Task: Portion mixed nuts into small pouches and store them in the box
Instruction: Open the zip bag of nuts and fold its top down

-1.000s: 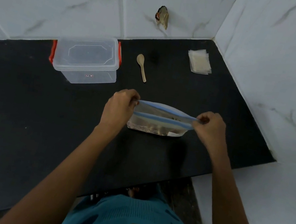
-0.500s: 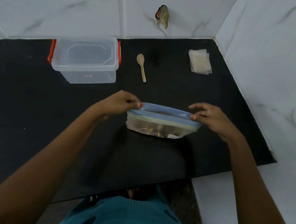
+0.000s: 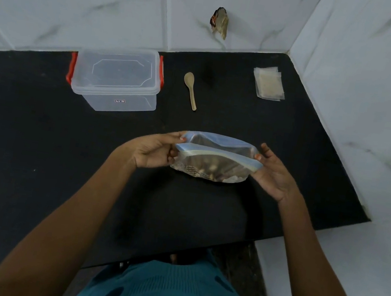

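**Nut bag held open at both ends of its mouth**

The left grip (image 3: 155,150) and the right grip (image 3: 272,171) each pinch one end of the blue zip rim of the zip bag (image 3: 211,169). The bag appears to rest on the black worktop (image 3: 37,135) just in front of the person, with the mixed nuts settled in its bottom. Held at the two ends, the lips bow apart and the mouth gapes upward, probably to give a scoop clear entry.

The wooden spoon (image 3: 190,89) lies untouched beyond the bag, near enough to pick up next. The small pouches (image 3: 269,84) lie stacked in the far right corner, well apart from the bag, and none looks filled. The clear box (image 3: 115,79) sits far left by the wall with its lid on, apparently kept aside until there are pouches to store. By this layout, portioning has not yet begun.
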`<state>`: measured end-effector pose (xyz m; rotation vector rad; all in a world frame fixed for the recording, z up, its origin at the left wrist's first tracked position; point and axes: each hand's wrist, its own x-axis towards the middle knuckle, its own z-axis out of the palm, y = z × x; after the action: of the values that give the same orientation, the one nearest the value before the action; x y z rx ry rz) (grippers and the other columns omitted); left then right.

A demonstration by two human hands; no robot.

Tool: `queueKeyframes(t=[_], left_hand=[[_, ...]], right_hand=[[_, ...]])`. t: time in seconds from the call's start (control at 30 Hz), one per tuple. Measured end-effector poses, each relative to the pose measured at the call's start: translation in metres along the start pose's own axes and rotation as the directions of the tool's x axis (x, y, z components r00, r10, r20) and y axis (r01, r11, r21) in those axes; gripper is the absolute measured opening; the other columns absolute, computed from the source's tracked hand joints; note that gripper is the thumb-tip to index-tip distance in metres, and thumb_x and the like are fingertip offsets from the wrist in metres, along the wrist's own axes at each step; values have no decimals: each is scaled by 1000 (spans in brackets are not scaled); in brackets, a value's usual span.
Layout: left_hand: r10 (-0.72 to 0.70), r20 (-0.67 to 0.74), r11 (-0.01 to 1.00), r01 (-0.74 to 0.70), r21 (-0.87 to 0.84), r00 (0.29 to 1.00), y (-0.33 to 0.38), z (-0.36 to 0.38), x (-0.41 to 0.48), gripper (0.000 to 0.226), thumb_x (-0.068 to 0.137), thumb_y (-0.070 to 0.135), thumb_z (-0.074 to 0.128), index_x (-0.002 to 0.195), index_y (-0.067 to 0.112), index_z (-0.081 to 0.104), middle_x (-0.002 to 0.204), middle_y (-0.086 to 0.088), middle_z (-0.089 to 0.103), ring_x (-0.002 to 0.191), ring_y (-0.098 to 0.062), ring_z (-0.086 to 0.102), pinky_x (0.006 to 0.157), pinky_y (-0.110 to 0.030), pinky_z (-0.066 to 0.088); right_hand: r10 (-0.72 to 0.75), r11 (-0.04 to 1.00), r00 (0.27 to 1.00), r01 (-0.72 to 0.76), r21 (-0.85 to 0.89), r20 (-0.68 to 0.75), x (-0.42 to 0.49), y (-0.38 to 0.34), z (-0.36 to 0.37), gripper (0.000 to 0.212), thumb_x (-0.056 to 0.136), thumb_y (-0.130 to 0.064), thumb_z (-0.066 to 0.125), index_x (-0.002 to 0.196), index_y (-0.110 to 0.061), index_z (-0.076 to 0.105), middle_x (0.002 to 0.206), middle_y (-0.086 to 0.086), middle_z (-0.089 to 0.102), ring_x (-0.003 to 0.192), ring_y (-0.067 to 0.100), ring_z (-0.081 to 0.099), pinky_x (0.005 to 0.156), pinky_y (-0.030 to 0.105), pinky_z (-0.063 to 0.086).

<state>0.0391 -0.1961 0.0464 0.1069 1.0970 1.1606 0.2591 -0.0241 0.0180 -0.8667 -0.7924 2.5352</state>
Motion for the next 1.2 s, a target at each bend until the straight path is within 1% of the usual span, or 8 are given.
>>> queueKeyframes(t=[0.17,0.27,0.43,0.73,0.83,0.97,1.1,1.2], left_hand=[[-3,-220,964,61,257,975,6,6,-4,24,84,12,58,109,13,59,98,-8,60,82,-12,56,63,-17,53],[48,-375,896,126,427,926,8,11,-7,14,87,19,59,95,7,57,88,-9,60,74,-12,58,55,-17,54],[122,-435,866,119,485,892,4,14,-9,14,84,17,62,83,3,60,77,-11,63,56,-9,63,46,-15,52],[97,-337,992,-64,110,937,-11,9,-7,10,89,17,55,88,9,61,88,-10,64,78,-15,65,58,-20,57],[78,-321,974,-140,-175,944,-19,9,-2,11,88,19,57,83,10,61,78,-7,66,65,-11,67,54,-18,56],[66,-276,877,-188,-441,959,-32,11,3,9,88,16,56,84,10,61,72,-6,69,63,-11,69,57,-21,57],[43,-249,939,-124,-320,968,-31,11,-4,6,87,13,57,90,13,62,89,-6,65,87,-16,62,81,-30,52],[50,-254,974,-103,-200,966,-25,14,-10,8,87,15,58,94,15,61,91,-7,62,87,-17,60,78,-30,54]], right_hand=[[15,1000,999,-16,-17,-46,-6,0,1,75,26,-7,93,91,-18,57,91,4,70,86,17,69,75,33,57],[11,968,991,-43,-247,-130,-13,-8,9,45,61,1,75,97,-16,55,101,5,64,90,15,64,70,26,55],[-110,673,917,-214,-708,-382,-27,-14,20,16,84,-14,63,97,-4,61,94,10,63,89,15,62,79,26,51],[218,935,905,-301,-186,-366,-34,-14,15,7,85,-10,57,88,-7,62,87,7,63,69,11,67,55,17,55],[196,980,954,-198,17,-228,-30,-5,8,38,42,-7,90,75,-6,71,77,5,68,63,9,68,54,19,55],[105,979,974,-66,193,-201,-24,8,0,59,8,0,92,64,-3,73,73,8,70,65,15,69,57,23,56],[124,990,942,-95,107,-311,-33,8,16,37,59,-10,81,92,-11,65,91,5,66,85,14,62,74,27,52],[103,993,907,-119,-14,-408,-36,8,24,9,87,-14,55,96,-15,58,97,5,60,93,16,56,79,28,47]])
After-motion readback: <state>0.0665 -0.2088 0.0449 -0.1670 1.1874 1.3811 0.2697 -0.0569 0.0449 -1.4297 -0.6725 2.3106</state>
